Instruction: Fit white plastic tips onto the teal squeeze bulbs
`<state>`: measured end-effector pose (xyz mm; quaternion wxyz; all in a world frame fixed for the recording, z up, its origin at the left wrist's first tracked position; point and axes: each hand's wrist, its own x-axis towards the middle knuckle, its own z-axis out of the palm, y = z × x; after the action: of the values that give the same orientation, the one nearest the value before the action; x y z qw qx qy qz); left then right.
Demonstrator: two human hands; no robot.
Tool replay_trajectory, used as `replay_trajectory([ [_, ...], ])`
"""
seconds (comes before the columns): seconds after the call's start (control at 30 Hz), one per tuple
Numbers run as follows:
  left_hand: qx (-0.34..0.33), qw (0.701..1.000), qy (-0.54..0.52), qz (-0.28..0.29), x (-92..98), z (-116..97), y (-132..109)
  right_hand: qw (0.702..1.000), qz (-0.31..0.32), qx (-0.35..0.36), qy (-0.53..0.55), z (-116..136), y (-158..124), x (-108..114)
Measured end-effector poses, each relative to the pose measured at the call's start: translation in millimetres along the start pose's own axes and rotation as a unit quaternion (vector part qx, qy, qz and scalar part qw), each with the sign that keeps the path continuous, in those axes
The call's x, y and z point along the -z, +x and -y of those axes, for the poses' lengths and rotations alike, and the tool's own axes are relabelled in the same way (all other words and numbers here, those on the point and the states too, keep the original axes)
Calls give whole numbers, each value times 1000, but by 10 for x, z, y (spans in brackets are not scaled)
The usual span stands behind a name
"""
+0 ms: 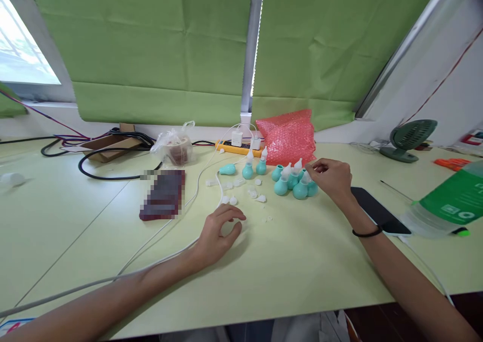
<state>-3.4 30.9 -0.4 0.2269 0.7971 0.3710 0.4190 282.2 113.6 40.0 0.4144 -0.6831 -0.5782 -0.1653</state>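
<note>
- Nearby, just behind the teal bulbs, a pink bubble-wrap bag slumps beside an orange power strip with white plugs in it.
- The bulbs cluster by the right hand; two more stand further back, and one lies on its side. Loose white tips are scattered between the hands.
- The right hand's fingertips meet at the cluster's edge, beside a white tip; I cannot tell whether they pinch it. The left hand is loosely curled, thumb apart from fingers, holding nothing.
- A white cord runs along the left forearm, in that arm's way. A black phone lies just beside the right forearm, with a green-labelled bottle beyond it.
- Further left are a blurred dark red object, a brown roll in clear plastic, a cardboard box and a looped black cable.
- A dark green fan stands at the far right.
- The pale green table has a seam at left; green blinds hang behind it, with a bright window in the left corner.
</note>
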Motion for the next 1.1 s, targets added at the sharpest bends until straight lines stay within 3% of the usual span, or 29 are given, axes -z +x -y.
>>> replay_trajectory([
  [0.13,6,996,51,-71,2,41,9,992,-98,80,5,42,-19,24],
  [0.23,29,994,80,-67,2,67,19,967,-144,202,62,155,-135,45],
  [0.33,50,990,125,-29,-8,100,29,933,-50,322,150,363,-371,50],
  [0.43,73,984,163,25,-27,148,33,901,144,361,193,581,-637,20],
  [0.53,91,975,187,76,-46,195,24,872,292,364,153,677,-811,-58],
  [0.63,74,969,218,94,-51,202,3,853,352,362,134,645,-869,-158],
  [0.87,16,965,254,70,-31,119,-4,877,300,297,229,589,-904,-299],
  [1.1,-53,974,206,80,-21,82,-4,888,238,250,304,601,-865,-305],
])
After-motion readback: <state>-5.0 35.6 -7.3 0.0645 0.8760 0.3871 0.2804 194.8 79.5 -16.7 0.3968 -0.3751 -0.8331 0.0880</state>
